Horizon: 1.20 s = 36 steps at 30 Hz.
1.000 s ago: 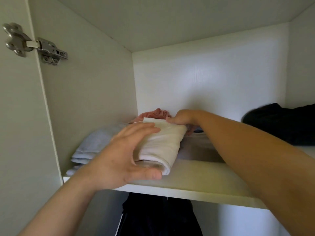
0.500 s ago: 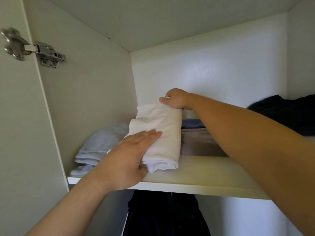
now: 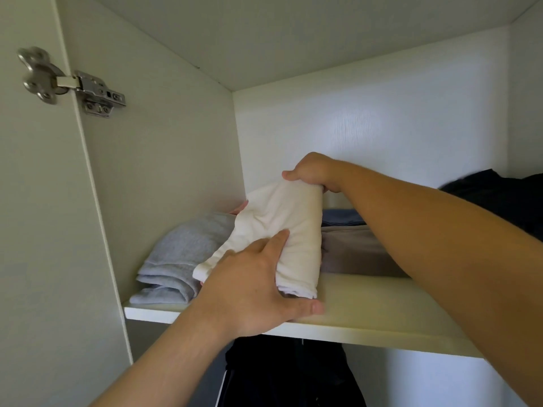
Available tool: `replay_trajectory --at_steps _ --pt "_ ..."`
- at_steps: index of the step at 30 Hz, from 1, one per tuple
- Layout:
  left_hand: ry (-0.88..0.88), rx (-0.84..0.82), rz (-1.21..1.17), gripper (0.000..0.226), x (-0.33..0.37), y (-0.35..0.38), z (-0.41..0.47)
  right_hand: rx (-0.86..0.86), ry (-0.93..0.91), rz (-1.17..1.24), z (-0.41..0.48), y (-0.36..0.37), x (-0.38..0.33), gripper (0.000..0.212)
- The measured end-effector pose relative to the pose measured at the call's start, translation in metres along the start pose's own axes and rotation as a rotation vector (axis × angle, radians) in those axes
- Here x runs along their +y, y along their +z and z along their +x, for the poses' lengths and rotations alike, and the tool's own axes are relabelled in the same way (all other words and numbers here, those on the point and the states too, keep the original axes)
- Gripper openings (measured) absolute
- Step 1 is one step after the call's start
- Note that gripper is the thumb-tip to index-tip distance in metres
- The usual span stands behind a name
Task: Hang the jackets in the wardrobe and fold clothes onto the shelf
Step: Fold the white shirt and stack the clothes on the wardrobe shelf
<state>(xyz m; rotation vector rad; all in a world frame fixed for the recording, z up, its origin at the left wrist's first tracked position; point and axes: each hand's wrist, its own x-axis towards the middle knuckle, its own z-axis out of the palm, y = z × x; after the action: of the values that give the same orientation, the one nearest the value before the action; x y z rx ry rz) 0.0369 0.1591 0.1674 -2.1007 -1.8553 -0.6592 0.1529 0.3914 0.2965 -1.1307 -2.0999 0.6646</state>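
Gripping a folded white garment (image 3: 282, 227) at both ends, the person reaches into the wardrobe's upper shelf (image 3: 382, 327). Left hand (image 3: 252, 286): fingers laid over the near end, thumb hooked beneath its front fold. Right hand (image 3: 311, 171): curled round the far end, which is raised above the near one. The garment tilts up toward the back wall, with its near end low at the shelf board. A grey pile (image 3: 182, 254) touches it on the left. A brown pile (image 3: 352, 251) lies just beside it on the right, with a blue one (image 3: 340, 217) behind that. Dark cloth (image 3: 499, 195) sits at far right. A black jacket (image 3: 288, 374) hangs below the shelf. A metal hinge (image 3: 73, 83) is at upper left.
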Motion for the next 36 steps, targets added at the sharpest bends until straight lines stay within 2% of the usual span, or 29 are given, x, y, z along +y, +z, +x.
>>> replay_trajectory --at_steps 4,8,11,17,21,25,29,32,35,36 --pt "0.034 0.089 -0.057 0.111 -0.01 0.01 -0.004 -0.004 -0.009 0.178 -0.008 -0.01 -0.019 0.043" --pt "0.024 0.194 -0.147 0.094 -0.023 0.02 -0.008 0.003 -0.018 0.239 -0.02 -0.018 -0.037 0.031" --pt "0.004 0.244 -0.217 0.098 -0.024 0.022 -0.011 0.022 0.006 0.29 -0.029 -0.019 -0.048 0.029" --pt "-0.01 0.347 -0.336 0.11 -0.02 0.027 -0.016 -0.034 0.089 0.56 -0.052 -0.015 -0.085 0.025" --pt "-0.022 0.518 -0.286 0.112 -0.015 0.026 -0.021 -0.008 0.093 0.672 -0.068 -0.02 -0.118 0.02" --pt "-0.034 0.782 -0.211 0.109 -0.011 0.016 -0.014 0.044 0.092 0.77 -0.082 -0.031 -0.144 0.01" --pt "0.008 1.021 -0.116 0.085 -0.01 0.0 0.0 0.136 0.113 0.934 -0.095 -0.054 -0.147 0.011" --pt "-0.023 0.957 -0.101 0.068 -0.01 -0.016 0.015 0.279 0.14 0.969 -0.106 -0.077 -0.135 0.024" --pt "-0.062 0.817 -0.038 0.045 -0.01 -0.031 0.037 0.393 0.165 0.962 -0.117 -0.102 -0.112 0.024" --pt "-0.066 0.773 -0.058 0.044 -0.01 -0.034 0.045 0.421 0.187 0.939 -0.123 -0.111 -0.102 0.025"
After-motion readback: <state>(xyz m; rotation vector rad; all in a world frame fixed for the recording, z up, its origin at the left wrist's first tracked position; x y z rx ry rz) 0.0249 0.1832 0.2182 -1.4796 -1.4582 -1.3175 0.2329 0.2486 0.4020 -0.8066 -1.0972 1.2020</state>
